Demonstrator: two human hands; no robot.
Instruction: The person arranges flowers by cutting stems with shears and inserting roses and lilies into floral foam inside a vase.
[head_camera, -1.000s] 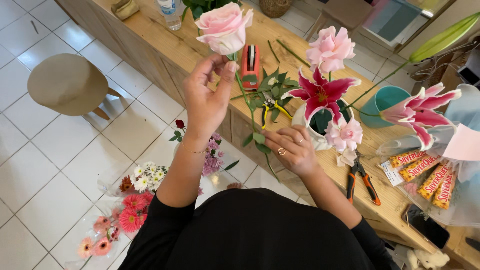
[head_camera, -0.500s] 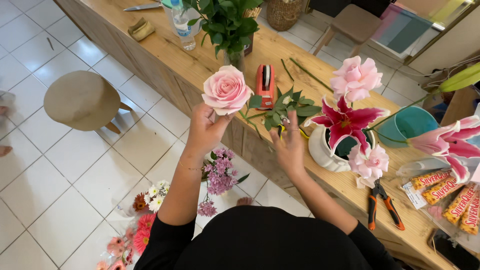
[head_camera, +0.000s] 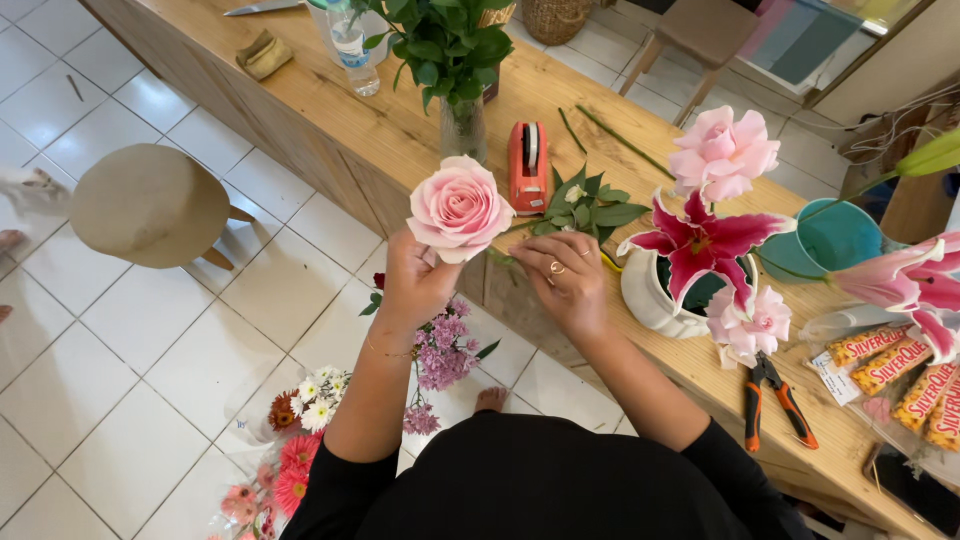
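My left hand (head_camera: 415, 283) holds a pale pink rose (head_camera: 460, 208) upright just under its bloom, above the front edge of a long wooden counter (head_camera: 400, 120). My right hand (head_camera: 565, 283), with rings on two fingers, is curled around the rose's lower stem and green leaves (head_camera: 588, 205) at the counter edge. A red tape dispenser (head_camera: 528, 168) stands right behind the rose. To the right a white vase (head_camera: 655, 300) holds a dark pink lily (head_camera: 700, 240) and pink roses (head_camera: 722, 152).
Orange-handled pliers (head_camera: 775, 400) and gold snack packets (head_camera: 900, 375) lie at the right. A glass vase of greenery (head_camera: 450, 50), a water bottle (head_camera: 352, 45) and a teal bowl (head_camera: 835, 235) stand behind. On the tiled floor are a round stool (head_camera: 150, 205) and flower bundles (head_camera: 300, 450).
Both hands and the rose have come lower and nearer the counter edge. The view has shifted left, so the vase and lilies now sit further right.
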